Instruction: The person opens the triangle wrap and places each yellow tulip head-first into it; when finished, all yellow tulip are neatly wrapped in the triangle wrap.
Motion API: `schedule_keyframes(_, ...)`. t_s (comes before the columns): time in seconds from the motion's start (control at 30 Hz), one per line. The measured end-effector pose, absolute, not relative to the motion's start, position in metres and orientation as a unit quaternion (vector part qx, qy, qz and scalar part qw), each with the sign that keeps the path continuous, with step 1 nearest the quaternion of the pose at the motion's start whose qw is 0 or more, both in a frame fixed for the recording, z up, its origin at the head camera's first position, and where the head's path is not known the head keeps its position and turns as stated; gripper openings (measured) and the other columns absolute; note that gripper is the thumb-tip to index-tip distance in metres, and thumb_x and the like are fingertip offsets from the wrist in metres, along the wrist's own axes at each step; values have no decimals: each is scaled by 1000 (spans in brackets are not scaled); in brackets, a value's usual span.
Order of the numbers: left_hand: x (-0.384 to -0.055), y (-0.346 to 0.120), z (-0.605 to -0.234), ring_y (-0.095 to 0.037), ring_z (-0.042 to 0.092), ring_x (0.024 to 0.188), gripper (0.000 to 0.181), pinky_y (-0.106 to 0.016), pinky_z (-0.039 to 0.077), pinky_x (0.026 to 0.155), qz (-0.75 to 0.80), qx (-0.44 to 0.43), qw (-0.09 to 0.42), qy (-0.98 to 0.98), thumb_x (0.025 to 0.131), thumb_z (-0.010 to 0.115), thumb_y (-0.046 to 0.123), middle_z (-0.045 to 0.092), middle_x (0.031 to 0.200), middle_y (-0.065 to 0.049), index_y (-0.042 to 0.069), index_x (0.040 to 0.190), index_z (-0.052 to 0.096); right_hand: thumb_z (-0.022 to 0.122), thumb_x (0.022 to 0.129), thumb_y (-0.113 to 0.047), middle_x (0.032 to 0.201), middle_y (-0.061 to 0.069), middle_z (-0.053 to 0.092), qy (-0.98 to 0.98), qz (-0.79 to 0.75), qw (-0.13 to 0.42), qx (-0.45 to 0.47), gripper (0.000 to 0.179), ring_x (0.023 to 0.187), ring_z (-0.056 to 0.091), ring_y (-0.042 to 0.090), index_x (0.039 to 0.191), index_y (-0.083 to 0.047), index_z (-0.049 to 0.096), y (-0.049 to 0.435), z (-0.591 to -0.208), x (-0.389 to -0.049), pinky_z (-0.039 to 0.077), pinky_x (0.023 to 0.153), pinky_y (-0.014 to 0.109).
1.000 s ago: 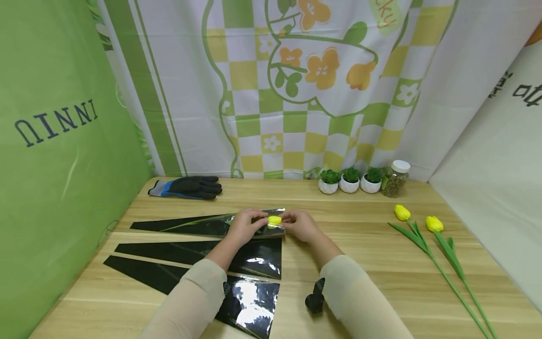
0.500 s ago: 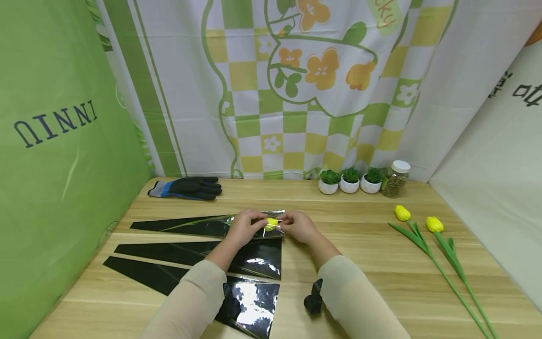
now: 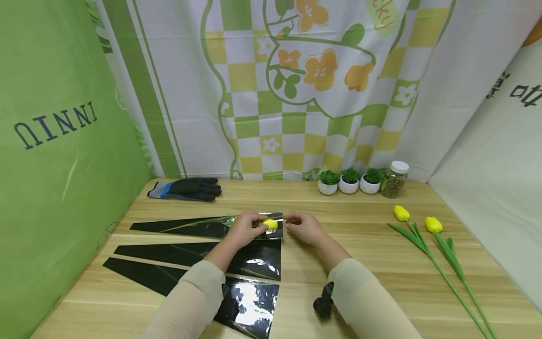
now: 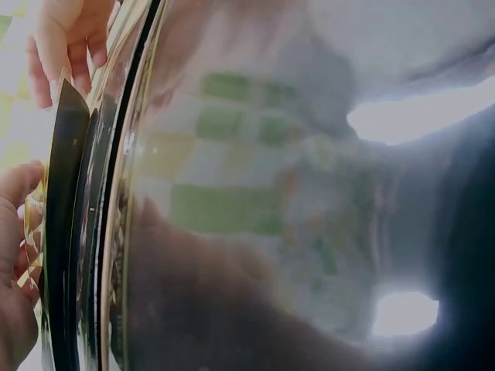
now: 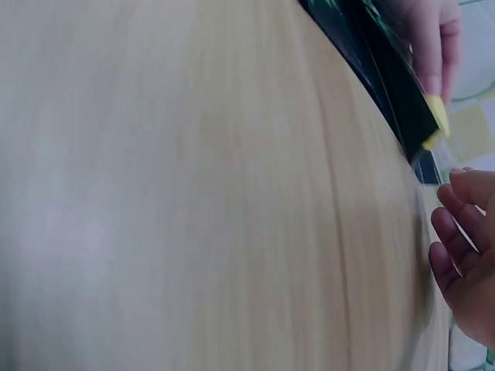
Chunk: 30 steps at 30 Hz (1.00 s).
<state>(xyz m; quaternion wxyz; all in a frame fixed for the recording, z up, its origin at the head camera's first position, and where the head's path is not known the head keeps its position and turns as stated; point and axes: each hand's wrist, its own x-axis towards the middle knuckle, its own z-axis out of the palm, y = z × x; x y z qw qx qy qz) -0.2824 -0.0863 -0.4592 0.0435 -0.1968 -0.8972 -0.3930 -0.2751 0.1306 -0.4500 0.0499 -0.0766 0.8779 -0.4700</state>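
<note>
Pinching a yellow flower (image 3: pixel 271 224) between thumb and finger, the left hand (image 3: pixel 244 229) rests over the farthest black sleeve (image 3: pixel 211 230). Flower lies at the sleeve's wide end, stem (image 3: pixel 190 223) running toward the narrow end. Right hand (image 3: pixel 305 228) at the wide end, fingers slightly bent (cannot tell whether they grip the sleeve's edge). Two more black sleeves (image 3: pixel 169 251) lie nearer on the bench (image 3: pixel 360 226); two loose yellow flowers (image 3: pixel 434 224) lie well apart, to the right.
</note>
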Motion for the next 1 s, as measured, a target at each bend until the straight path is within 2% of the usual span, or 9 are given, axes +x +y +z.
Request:
schedule_keyframes(0.3, -285, -84, -457, -27, 64, 106, 27, -44, 51, 96, -334, -215, 31, -917, 88, 74, 19, 70, 112, -9, 9, 113, 73, 59, 97, -13, 117, 19, 68, 884, -459, 48, -76, 30, 109, 62, 30, 124, 1, 63, 178, -435, -258, 53, 92, 42)
schedule_keyframes(0.7, -296, -82, -457, -28, 64, 112, 30, -44, 50, 100, -308, -219, 23, -926, 90, 72, 22, 70, 118, -9, 11, 118, 71, 61, 97, -16, 118, 21, 67, 890, -451, 18, -70, 35, 104, 61, 27, 127, 3, 60, 241, -409, -222, 53, 77, 25)
schedule_keyframes(0.9, -299, -80, -454, -29, 60, 122, 33, -45, 46, 106, -293, -211, 14, -932, 92, 69, 24, 67, 127, -9, 12, 122, 69, 61, 97, -19, 121, 22, 66, 909, -412, 6, -64, 38, 106, 61, 27, 128, 3, 59, 273, -401, -197, 52, 82, 29)
schedule_keyframes(1.0, -299, -80, -453, -30, 58, 125, 34, -46, 45, 107, -289, -208, 11, -934, 93, 68, 24, 65, 131, -10, 12, 125, 68, 62, 97, -23, 122, 21, 65, 921, -386, -2, -58, 40, 105, 61, 21, 128, 3, 59, 290, -399, -183, 52, 84, 29)
